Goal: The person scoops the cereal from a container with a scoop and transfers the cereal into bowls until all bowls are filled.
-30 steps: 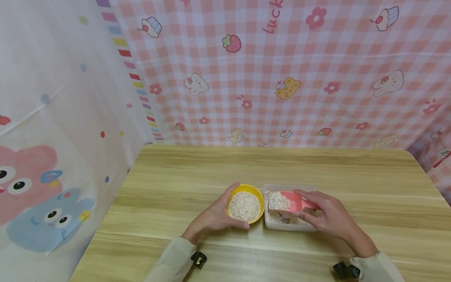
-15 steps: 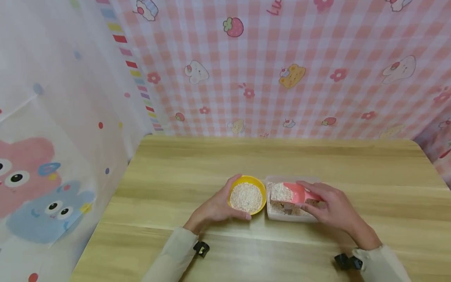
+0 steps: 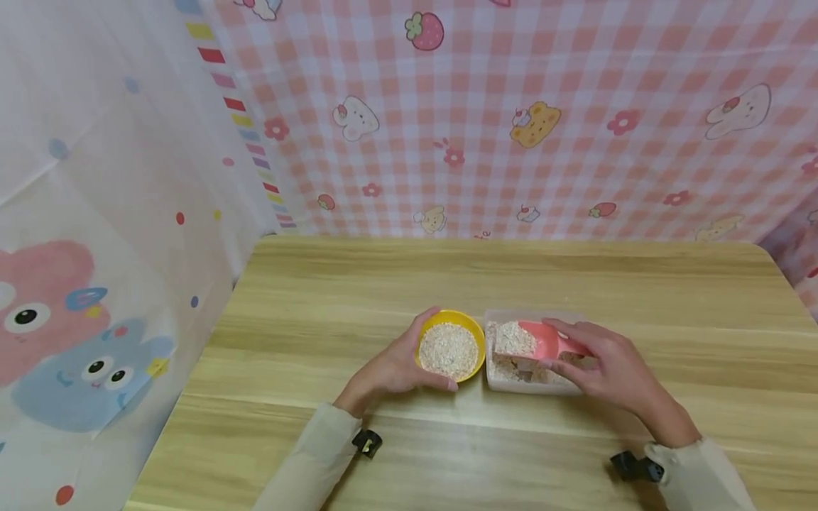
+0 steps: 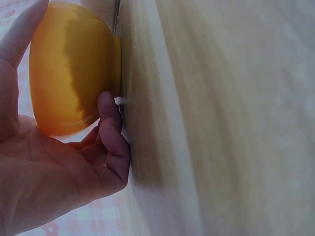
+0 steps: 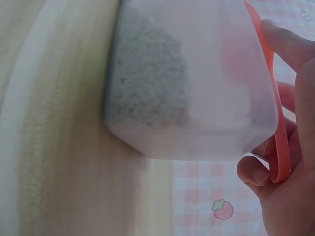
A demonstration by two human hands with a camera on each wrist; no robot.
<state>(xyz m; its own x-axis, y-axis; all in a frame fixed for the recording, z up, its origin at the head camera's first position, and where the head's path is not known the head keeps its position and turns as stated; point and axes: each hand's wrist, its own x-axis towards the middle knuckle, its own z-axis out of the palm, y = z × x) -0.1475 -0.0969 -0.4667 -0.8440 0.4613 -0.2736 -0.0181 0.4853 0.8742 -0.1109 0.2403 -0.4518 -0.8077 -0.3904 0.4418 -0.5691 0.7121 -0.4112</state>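
A yellow bowl (image 3: 482,353), with pale oat flakes (image 3: 449,350) inside, stands on the table. My left hand (image 3: 397,364) holds it from the left, thumb near the front and a finger at the far rim. In the left wrist view, curled fingers (image 4: 113,137) touch the bowl's lower side (image 4: 74,69). My right hand (image 3: 610,360) grips a pink scoop (image 3: 546,341) by its handle. Oats (image 3: 515,340) heap in the scoop, which is over a translucent plastic box (image 3: 533,385). More oats (image 5: 147,73) show through the box wall in the right wrist view.
The box stands close beside the bowl's right side on a wood-grain table (image 3: 358,284). A pink checked cloth (image 3: 479,85) hangs behind the table, and a white printed cloth (image 3: 147,184) on the left. Black wrist devices (image 3: 367,443) sit at both sleeves.
The head view has tilted down, so the table and hands appear higher in it. Both hands keep their hold on the bowl and the scoop, with little other visible movement.
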